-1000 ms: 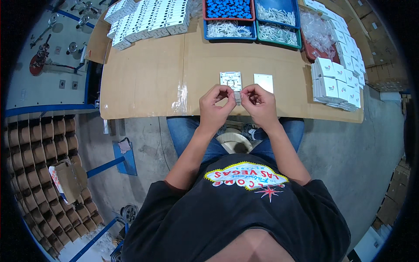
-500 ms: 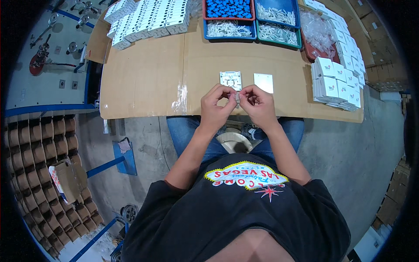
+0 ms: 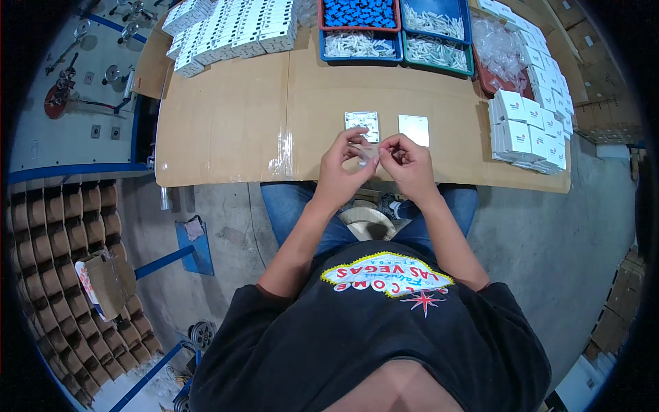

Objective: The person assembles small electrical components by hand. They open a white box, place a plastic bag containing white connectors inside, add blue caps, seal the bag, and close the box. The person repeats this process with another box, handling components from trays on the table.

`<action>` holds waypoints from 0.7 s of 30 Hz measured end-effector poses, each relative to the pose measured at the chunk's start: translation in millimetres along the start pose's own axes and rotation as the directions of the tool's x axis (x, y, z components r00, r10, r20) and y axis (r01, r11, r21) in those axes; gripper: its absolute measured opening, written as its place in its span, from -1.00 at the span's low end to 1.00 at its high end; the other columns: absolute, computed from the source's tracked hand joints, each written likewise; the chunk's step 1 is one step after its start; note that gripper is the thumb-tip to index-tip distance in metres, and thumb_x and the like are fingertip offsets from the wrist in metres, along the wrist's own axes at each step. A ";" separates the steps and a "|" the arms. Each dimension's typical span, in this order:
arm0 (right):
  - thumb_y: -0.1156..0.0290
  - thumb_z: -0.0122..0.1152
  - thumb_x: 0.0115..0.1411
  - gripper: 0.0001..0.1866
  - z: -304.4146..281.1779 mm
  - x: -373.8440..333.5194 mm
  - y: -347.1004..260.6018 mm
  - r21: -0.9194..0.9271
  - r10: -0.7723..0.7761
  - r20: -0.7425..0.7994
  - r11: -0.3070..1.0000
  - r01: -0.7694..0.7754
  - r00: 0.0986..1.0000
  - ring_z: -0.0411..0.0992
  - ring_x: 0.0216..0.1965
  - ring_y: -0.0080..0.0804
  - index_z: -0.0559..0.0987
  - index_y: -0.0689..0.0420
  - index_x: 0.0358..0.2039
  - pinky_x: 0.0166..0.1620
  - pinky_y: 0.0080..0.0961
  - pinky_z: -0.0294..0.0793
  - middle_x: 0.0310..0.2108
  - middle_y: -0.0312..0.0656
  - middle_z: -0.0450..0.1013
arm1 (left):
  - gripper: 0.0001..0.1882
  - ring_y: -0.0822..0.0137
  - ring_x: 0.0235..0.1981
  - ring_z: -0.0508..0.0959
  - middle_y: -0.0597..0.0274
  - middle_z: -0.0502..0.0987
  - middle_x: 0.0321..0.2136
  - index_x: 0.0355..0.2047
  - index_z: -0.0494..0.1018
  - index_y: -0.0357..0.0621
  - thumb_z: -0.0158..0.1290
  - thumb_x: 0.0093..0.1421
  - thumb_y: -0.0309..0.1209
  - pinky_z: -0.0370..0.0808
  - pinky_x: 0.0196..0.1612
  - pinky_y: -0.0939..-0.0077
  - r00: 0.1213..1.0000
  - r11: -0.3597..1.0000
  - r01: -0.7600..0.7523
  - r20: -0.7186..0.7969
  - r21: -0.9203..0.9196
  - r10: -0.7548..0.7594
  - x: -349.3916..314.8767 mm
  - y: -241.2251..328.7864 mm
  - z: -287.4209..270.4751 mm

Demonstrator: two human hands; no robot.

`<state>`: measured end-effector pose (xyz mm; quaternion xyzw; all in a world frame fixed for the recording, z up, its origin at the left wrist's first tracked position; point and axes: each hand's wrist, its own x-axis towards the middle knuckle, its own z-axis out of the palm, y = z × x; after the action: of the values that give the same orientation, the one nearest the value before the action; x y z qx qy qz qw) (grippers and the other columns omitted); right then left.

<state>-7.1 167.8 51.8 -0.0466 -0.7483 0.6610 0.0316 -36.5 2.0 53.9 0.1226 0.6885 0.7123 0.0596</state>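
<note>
A small clear plastic bag is held between my two hands near the table's front edge. My left hand is curled round its left side, fingers bent and thumb pressed to it; a small white piece seems to show there. My right hand pinches the bag's other side between thumb and fingertips. Just beyond my left fingers lies a white square wall-plate-like part with its fittings facing up, partly covered by those fingers. To its right, behind my right hand, a plain white square plate lies flat.
Cardboard covers the table. At the back stand a tray of blue pieces and several trays of white plugs. White boxes are stacked at right, white units at back left. Clear bags fill a red tray.
My left fingers have spread and lifted away from the pinch, so the clear bag shows more between my hands. My right hand keeps its pinch almost in place.
</note>
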 end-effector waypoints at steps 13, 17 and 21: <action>0.47 0.30 0.18 -0.83 -11.6 -10.1 50.4 -0.289 0.107 0.256 0.957 -0.030 0.961 0.37 -0.53 -0.57 0.65 0.21 -0.21 -0.43 -0.53 0.37 -0.40 -0.21 0.51 | -0.75 0.51 -0.29 0.58 0.22 0.66 -0.23 -0.01 0.56 -0.27 0.08 0.38 -0.43 0.53 -0.23 0.57 0.803 0.794 0.589 0.213 -0.148 -0.556 -35.6 -99.9 -34.7; 0.41 0.35 0.16 -0.81 -5.3 2.0 59.9 -0.351 0.019 0.202 0.935 0.054 0.979 0.41 -0.56 -0.48 0.64 0.20 -0.23 -0.43 -0.48 0.40 -0.38 -0.17 0.52 | -0.74 0.47 -0.30 0.60 0.21 0.67 -0.27 -0.05 0.58 -0.28 0.16 0.29 -0.44 0.55 -0.22 0.51 0.931 0.930 0.355 0.050 0.089 -0.361 -21.9 -104.6 -30.6; 0.38 0.37 0.16 -0.79 2.9 35.9 75.9 -0.375 0.044 0.054 0.927 -0.021 0.998 0.47 -0.51 -0.36 0.62 0.16 -0.21 -0.38 -0.41 0.46 -0.38 -0.15 0.54 | -0.75 0.41 -0.29 0.63 0.14 0.68 -0.26 -0.09 0.61 -0.26 0.19 0.24 -0.45 0.56 -0.18 0.50 0.992 0.971 0.124 -0.025 0.206 -0.122 8.2 -97.5 -23.7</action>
<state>-40.9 178.2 -24.3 -0.0438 -0.8602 0.5080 -0.0119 -58.7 -14.5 -42.9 0.0809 0.7655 0.6325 0.0863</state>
